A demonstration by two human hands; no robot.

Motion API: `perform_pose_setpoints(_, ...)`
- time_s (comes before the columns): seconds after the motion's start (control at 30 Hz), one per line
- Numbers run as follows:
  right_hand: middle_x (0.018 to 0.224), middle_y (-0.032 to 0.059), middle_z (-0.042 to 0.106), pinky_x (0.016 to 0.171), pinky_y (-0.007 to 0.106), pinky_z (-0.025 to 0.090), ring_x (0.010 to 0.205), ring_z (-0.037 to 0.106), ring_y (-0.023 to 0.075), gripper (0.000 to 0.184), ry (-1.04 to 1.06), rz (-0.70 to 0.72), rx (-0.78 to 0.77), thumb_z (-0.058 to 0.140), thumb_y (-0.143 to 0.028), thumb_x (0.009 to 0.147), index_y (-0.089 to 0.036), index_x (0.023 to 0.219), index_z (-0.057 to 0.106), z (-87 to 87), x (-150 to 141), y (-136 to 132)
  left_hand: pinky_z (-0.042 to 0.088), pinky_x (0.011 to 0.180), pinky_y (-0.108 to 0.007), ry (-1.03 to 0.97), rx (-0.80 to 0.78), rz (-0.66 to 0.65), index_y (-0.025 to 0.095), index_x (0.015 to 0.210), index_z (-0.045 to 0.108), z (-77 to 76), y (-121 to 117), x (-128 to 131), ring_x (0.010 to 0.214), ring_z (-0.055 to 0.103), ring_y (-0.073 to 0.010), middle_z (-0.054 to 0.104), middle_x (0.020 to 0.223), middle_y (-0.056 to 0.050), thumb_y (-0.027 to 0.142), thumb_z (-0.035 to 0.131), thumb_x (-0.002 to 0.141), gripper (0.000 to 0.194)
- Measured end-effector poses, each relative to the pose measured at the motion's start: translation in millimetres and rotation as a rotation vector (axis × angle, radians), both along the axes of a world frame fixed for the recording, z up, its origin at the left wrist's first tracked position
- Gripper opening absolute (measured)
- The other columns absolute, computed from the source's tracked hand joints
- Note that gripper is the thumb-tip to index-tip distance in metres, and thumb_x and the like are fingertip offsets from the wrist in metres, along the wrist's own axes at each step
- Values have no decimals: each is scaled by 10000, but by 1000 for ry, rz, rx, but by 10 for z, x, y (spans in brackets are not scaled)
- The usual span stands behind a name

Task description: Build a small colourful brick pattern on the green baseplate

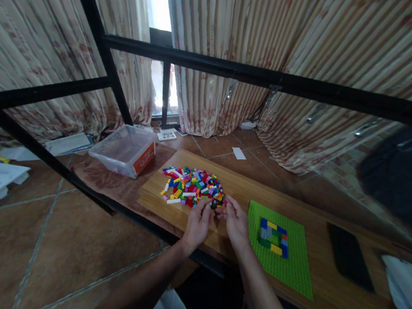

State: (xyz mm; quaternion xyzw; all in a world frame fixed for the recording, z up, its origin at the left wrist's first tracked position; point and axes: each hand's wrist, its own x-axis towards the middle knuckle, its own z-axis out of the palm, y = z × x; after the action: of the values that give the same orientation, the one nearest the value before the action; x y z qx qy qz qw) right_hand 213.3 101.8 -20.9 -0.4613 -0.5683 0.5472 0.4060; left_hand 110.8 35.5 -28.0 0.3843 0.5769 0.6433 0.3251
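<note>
We see a long wooden tabletop (pixel 239 184) bearing a loose heap of small multicoloured bricks (pixel 192 184) towards its left end, then a green studded baseplate (pixel 289 274), a flat black object (pixel 349 256) and, farther right, a crumpled whitish item (pixel 406 285).

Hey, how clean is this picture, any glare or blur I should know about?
In the head view, the window gap between the curtains is blown out to white; also in the head view, the brick ring on the green baseplate looks smeared, and the left hand and right hand are too soft to show what they hold.
</note>
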Motion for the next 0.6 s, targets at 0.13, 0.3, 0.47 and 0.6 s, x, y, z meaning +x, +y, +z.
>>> perform_pose_setpoints(0.13, 874, 96, 694, 619, 347, 514, 611, 625, 186, 501, -198, -85, 128, 424, -465, 860, -142, 1218, 562, 2, 284, 89, 357, 495, -204, -65, 14, -15, 166, 1099, 586, 27, -42, 0, 515, 442, -94, 482, 606, 41, 464, 461, 903, 378)
perform_pose_setpoints(0.3, 1097, 117, 632, 871, 388, 469, 948, 614, 225, 367, -603, -29, 436, 436, -285, 829, -160, 1115, 629, -15, 403, 141, 385, 524, -211, 34, 4, -49, 170, 1094, 582, -23, -56, -14, 546, 474, -101, 505, 634, 30, 444, 420, 925, 360)
perform_pose_setpoints(0.47, 1047, 106, 618, 860, 343, 461, 942, 601, 213, 264, -744, 84, 509, 465, -262, 845, -176, 996, 662, -20, 261, 115, 418, 547, -216, 223, -42, -115, 192, 1119, 567, -24, -74, -20, 597, 527, -114, 557, 686, 18, 379, 413, 937, 303)
perform_pose_setpoints(0.6, 974, 92, 628, 826, 336, 465, 894, 606, 208, 241, -707, 27, 511, 441, -273, 869, -190, 918, 661, -12, 264, 67, 481, 668, -250, 428, -42, -129, 194, 1114, 572, 16, -76, 5, 721, 604, -135, 654, 844, -23, 307, 420, 933, 262)
